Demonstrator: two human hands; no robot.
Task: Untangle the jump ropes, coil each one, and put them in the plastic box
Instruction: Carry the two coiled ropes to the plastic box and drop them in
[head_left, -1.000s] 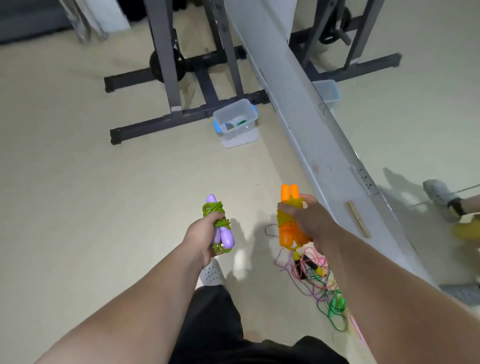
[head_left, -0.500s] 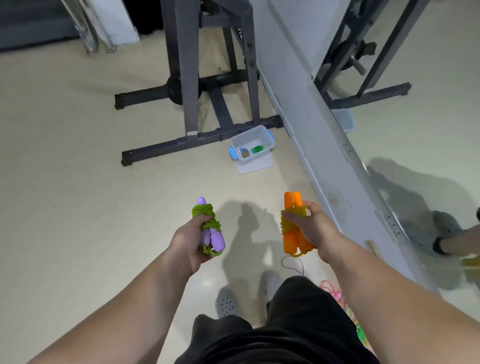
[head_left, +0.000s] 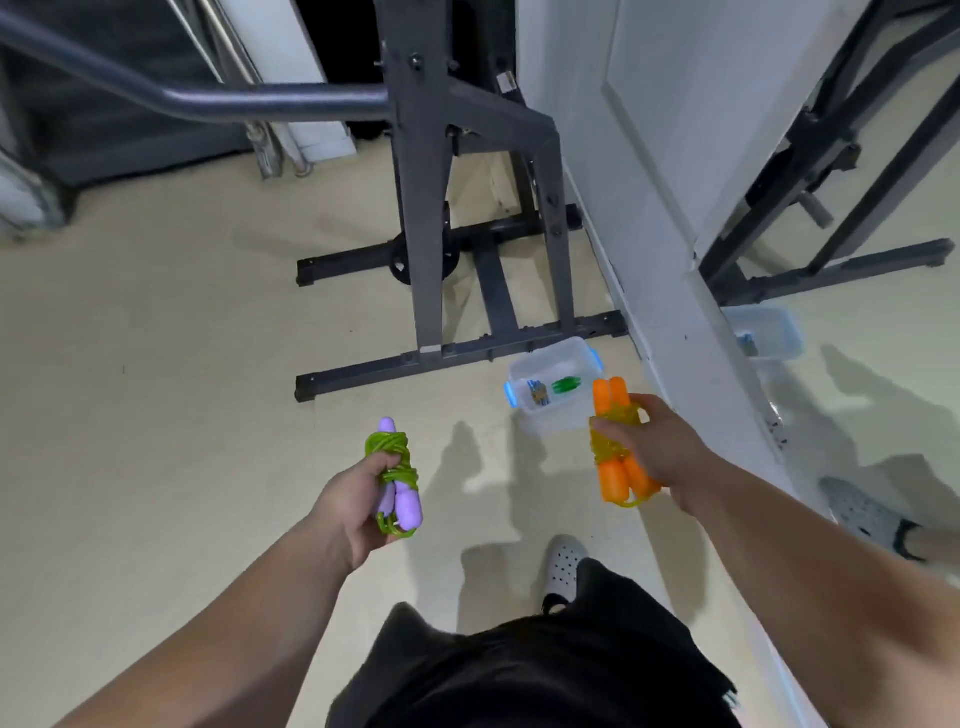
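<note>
Orange rope coil (head_left: 618, 441) is gripped in my right hand (head_left: 658, 453), green rope coil (head_left: 396, 470) in my left hand (head_left: 353, 508); cords wrapped round the handles hold each compact for the plastic box (head_left: 543, 356) ahead.

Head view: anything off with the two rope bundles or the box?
Nothing stands out. The left hand holds the green rope wound round purple handles, right hand the yellow rope round orange handles; the plastic box sits upright and open.

The box (head_left: 549, 354) sits on the floor (head_left: 182, 395) before the rack (head_left: 422, 218). Nearer, the left hand (head_left: 350, 512) holds one rope (head_left: 399, 480), the right hand (head_left: 662, 457) another rope (head_left: 615, 449).
</note>
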